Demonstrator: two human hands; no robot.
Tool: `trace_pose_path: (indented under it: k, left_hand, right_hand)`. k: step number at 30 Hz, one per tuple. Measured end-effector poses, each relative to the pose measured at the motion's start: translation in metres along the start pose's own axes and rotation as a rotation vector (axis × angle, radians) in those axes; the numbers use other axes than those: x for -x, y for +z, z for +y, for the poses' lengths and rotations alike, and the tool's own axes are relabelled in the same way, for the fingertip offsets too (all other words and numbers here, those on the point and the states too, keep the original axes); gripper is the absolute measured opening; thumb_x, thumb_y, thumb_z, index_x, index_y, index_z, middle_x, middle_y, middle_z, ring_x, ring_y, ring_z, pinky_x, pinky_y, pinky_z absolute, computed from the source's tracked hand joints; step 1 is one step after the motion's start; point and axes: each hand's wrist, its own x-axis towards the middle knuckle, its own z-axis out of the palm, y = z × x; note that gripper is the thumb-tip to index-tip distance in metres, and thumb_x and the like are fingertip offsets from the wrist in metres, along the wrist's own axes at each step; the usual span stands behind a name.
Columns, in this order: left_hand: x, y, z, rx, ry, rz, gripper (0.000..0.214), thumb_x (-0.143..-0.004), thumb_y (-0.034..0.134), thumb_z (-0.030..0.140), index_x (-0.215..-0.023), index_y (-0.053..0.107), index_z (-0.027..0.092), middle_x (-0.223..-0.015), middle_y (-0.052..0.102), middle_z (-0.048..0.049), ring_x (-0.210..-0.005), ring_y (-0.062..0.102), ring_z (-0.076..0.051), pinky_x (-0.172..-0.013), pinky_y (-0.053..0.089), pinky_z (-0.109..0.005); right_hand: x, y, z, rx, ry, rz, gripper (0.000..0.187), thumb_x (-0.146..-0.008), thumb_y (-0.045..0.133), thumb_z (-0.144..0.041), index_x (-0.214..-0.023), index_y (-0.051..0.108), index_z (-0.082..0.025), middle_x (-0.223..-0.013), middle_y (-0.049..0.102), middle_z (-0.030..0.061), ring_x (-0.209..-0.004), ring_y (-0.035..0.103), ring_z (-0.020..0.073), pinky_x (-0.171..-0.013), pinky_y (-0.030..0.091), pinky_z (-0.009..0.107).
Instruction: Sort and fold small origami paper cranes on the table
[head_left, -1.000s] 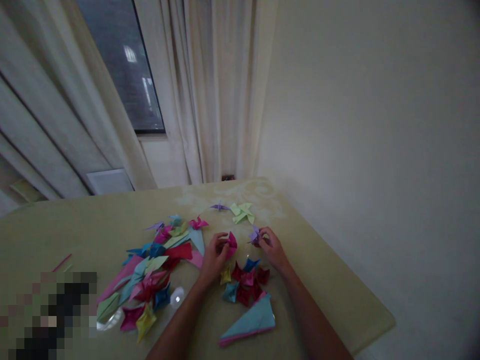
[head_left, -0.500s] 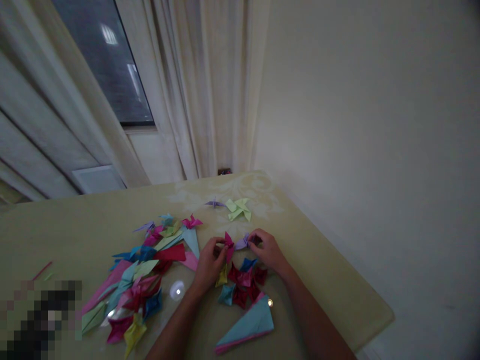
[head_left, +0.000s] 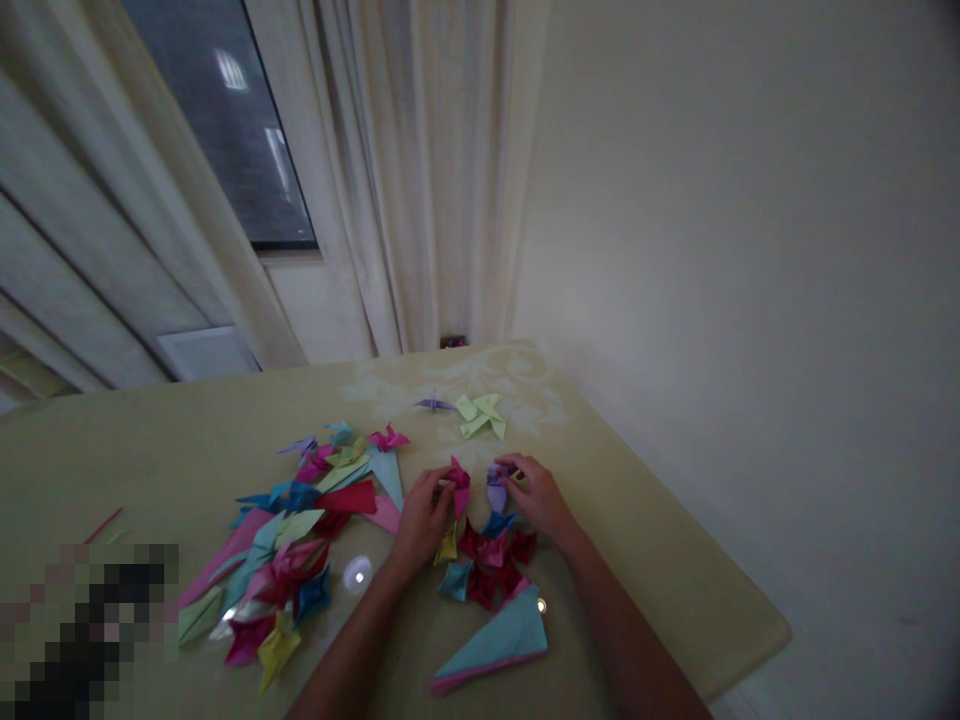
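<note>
My left hand [head_left: 420, 515] pinches a magenta folded paper piece [head_left: 457, 478] just above the table. My right hand [head_left: 534, 495] pinches a purple folded paper piece [head_left: 496, 485] close beside it; the two pieces are a few centimetres apart. Below both hands lies a small cluster of red, blue and yellow folded pieces [head_left: 486, 560]. A light blue folded triangle with a pink edge [head_left: 499, 640] lies nearer to me between my forearms.
A heap of coloured folded papers [head_left: 292, 530] spreads to the left on the yellow-green table [head_left: 637, 540]. A green pinwheel [head_left: 481, 415] and a small purple crane [head_left: 435, 404] lie further back. Curtains, a window and a wall stand behind; the table's edge runs at right.
Both hands have drawn closer together, bringing the magenta and purple pieces nearly side by side. The view has shifted slightly.
</note>
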Motion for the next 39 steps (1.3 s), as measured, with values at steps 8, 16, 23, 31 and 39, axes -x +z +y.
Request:
trace_pose_path:
  k: [8, 16, 23, 31, 39]
  left_hand:
    - [0.002, 0.003, -0.007, -0.025, 0.011, -0.046, 0.039, -0.104, 0.046, 0.036, -0.134, 0.065, 0.021, -0.133, 0.073, -0.0109, -0.125, 0.068, -0.026, -0.110, 0.051, -0.045]
    - [0.003, 0.003, -0.007, -0.074, 0.031, -0.025, 0.036, -0.102, 0.050, 0.034, -0.133, 0.064, 0.021, -0.122, 0.073, -0.0119, -0.113, 0.069, -0.025, -0.102, 0.054, -0.045]
    - [0.005, 0.000, 0.000, -0.041, 0.034, -0.088, 0.042, -0.105, 0.046, 0.038, -0.141, 0.059, 0.022, -0.132, 0.072, -0.0122, -0.118, 0.069, -0.026, -0.105, 0.053, -0.044]
    - [0.007, 0.002, 0.003, -0.018, -0.008, -0.144, 0.048, -0.106, 0.042, 0.035, -0.152, 0.050, 0.024, -0.142, 0.069, -0.0111, -0.122, 0.070, -0.023, -0.106, 0.053, -0.041]
    - [-0.012, -0.016, 0.007, -0.240, 0.103, 0.102, 0.038, -0.098, 0.042, 0.020, -0.127, 0.066, 0.020, -0.126, 0.071, -0.0120, -0.109, 0.069, -0.023, -0.098, 0.057, -0.040]
  right_hand:
    - [-0.001, 0.002, 0.003, -0.003, 0.003, 0.025, 0.032, -0.091, 0.062, -0.014, -0.118, 0.074, -0.024, -0.111, 0.079, 0.0075, -0.105, 0.073, 0.0235, -0.098, 0.057, 0.040]
    - [-0.001, 0.000, 0.007, 0.075, -0.020, 0.028, 0.039, -0.086, 0.066, -0.008, -0.120, 0.074, -0.025, -0.116, 0.077, 0.0080, -0.111, 0.070, 0.0251, -0.102, 0.054, 0.042]
    - [-0.001, 0.002, 0.006, 0.059, -0.035, 0.025, 0.037, -0.092, 0.059, -0.009, -0.123, 0.074, -0.023, -0.110, 0.077, 0.0081, -0.106, 0.070, 0.0246, -0.101, 0.054, 0.042]
    - [-0.002, 0.002, 0.009, 0.118, -0.063, 0.114, 0.039, -0.086, 0.065, -0.009, -0.122, 0.073, -0.024, -0.114, 0.074, 0.0081, -0.110, 0.067, 0.0255, -0.103, 0.053, 0.043]
    - [-0.004, 0.000, 0.008, 0.128, -0.050, 0.199, 0.038, -0.085, 0.069, -0.014, -0.121, 0.071, -0.025, -0.117, 0.069, 0.0079, -0.111, 0.065, 0.0263, -0.102, 0.055, 0.044]
